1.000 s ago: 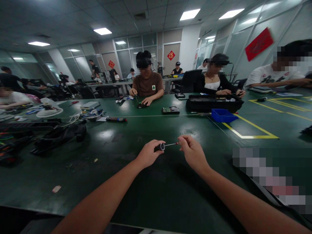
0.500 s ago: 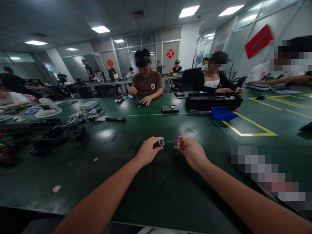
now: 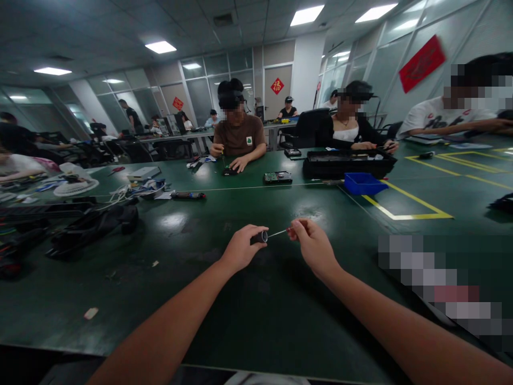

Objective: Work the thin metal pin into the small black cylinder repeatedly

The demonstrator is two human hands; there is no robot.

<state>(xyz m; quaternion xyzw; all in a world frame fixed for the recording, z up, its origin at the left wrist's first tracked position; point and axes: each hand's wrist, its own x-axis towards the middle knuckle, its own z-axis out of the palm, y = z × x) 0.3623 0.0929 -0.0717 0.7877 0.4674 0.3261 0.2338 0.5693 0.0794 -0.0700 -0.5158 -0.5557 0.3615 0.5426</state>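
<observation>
My left hand (image 3: 241, 248) is closed around a short black cylinder (image 3: 259, 237) with a silvery rim at its open end, which faces right. My right hand (image 3: 313, 243) pinches a slim metal-shafted tool that looks like a thin screwdriver (image 3: 277, 233). A bit of red shows at the fingertips, and the rest of its handle is hidden in the fingers. The shaft's tip meets or comes very near the rim of the cylinder; whether it goes inside I cannot tell. Both hands are held over the green table (image 3: 256, 315).
Beyond my hands lie a circuit-board device (image 3: 277, 177), a blue bin (image 3: 364, 184) and a black tray (image 3: 348, 163). A dark pen-like tool (image 3: 188, 195), cables (image 3: 120, 195) and a black bag-like item (image 3: 96, 227) lie leftward. Several people work around the table, one person (image 3: 239, 133) opposite me.
My right hand has rolled so that its thumb side now shows more, and the shaft slants slightly more upward toward it. The left hand keeps its hold on the cylinder.
</observation>
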